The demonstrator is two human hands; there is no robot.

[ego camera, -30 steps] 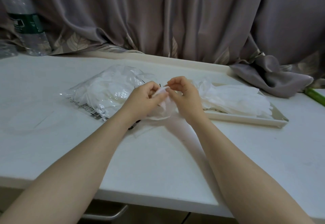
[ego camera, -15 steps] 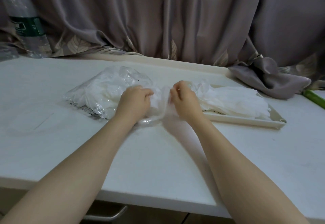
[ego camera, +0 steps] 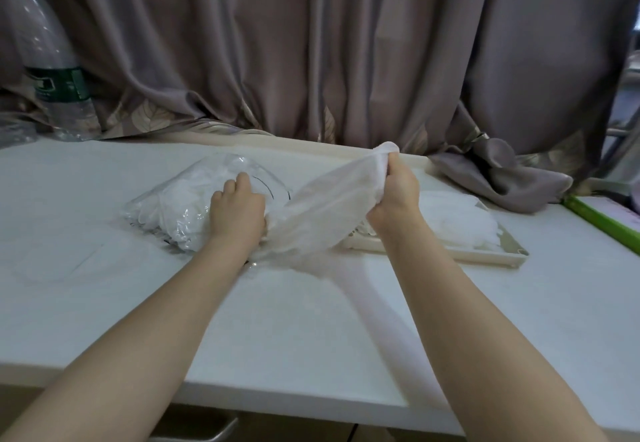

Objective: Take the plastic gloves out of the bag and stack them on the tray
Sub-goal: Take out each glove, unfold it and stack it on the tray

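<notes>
Right hand [ego camera: 394, 192] grips glove [ego camera: 325, 213] stretched from bag [ego camera: 180, 206]; left hand [ego camera: 237, 211] prob. pressing bag down

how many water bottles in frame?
1. The water bottle, clear with a green label, stands at the table's far-left corner against the curtain. Its top is cut off by the frame edge; none other shows.

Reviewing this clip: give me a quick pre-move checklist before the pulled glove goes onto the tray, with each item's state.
1. Right hand grips the glove: ok.
2. Left hand rests on the bag, pinning it: ok.
3. Glove fully out of the bag: cannot tell; its lower end lies hidden by the left hand.
4. Tray beside the right hand: ok.
5. Stacked gloves lying on the tray: ok.
</notes>
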